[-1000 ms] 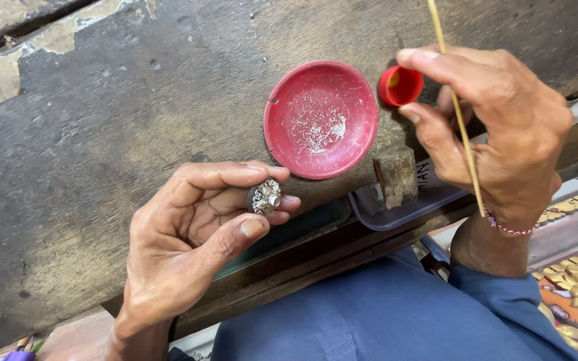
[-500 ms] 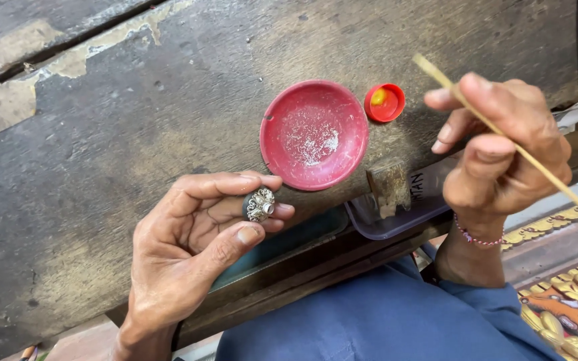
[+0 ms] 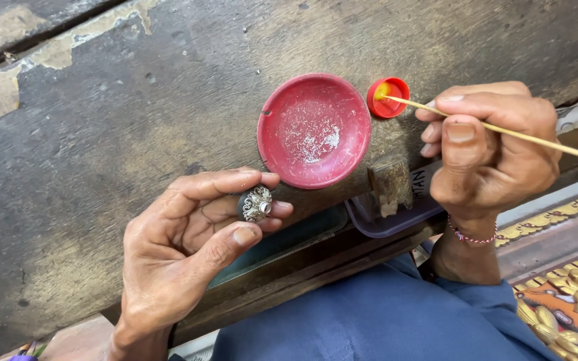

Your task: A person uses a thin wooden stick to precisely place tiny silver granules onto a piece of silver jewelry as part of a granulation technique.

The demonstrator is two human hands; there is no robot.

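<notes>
Silver filigree ornament (image 3: 257, 203), small and rounded with a pale bead at its centre, is pinched between the fingertips and thumb of the left hand (image 3: 182, 251), which is curled closed around it above the near edge of a worn, dark wooden workbench (image 3: 115, 120). A shallow red dish (image 3: 314, 129), dusted inside with whitish powder, is set on the bench just beyond the ornament, close to it though whether they touch cannot be told. A small red bottle cap (image 3: 388, 97) holding a yellow substance is placed right beside the dish on its right. A thin bamboo stick (image 3: 503, 130) is gripped in the clenched right hand (image 3: 493, 150), held between thumb and forefingers, and its tip is laid in the yellow of the cap. The stick is kept well apart from the ornament, with the dish lying between them. A small wooden block (image 3: 391, 187) is seen at the bench edge below the dish, over a dark purple tray (image 3: 386, 224). A red beaded bracelet (image 3: 469, 237) is worn on the right wrist, and blue cloth (image 3: 382, 314) is seen beneath both hands. Gilded carved work (image 3: 570, 301) is visible at the lower right.
</notes>
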